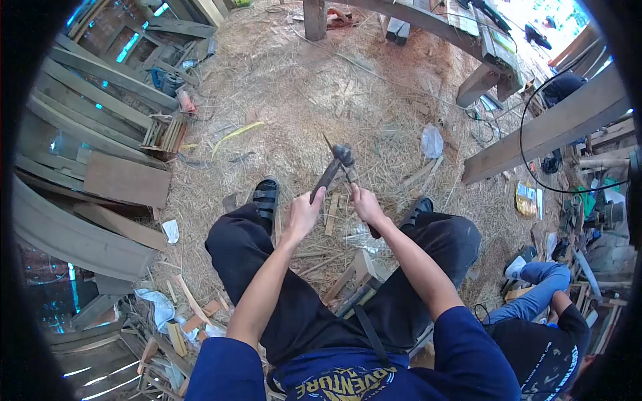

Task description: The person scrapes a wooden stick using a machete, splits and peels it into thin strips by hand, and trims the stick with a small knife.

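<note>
Brown board [127,179] leans among timbers at the far left of a littered workshop, with a yellow strip [235,137] curling on the straw-strewn ground [287,87] nearby. Next comes a left sandal [266,197], its straps leaving the foot partly bare and exposed should anything heavy slip. The left hand [305,212] is wrapped around the handle of what appears to be a hammer [326,179], whose head is raised in front of the knees, between and just beyond both hands. Crossing that head is a slim, pointed tool [347,175]; whether the metals touch cannot be told from this angle. The right hand [366,204] grasps the slim tool bare-fingered, close enough to the hammer head that a glancing blow could catch the knuckles, while a weak hold could let the point twist or skid. A right sandal [419,207] rests beyond, as lightly protected as its pair. Farther right, a crumpled plastic bag [433,142] lies on the litter, and a co-worker [535,347] sits near enough that a flying chip might reach them.
</note>
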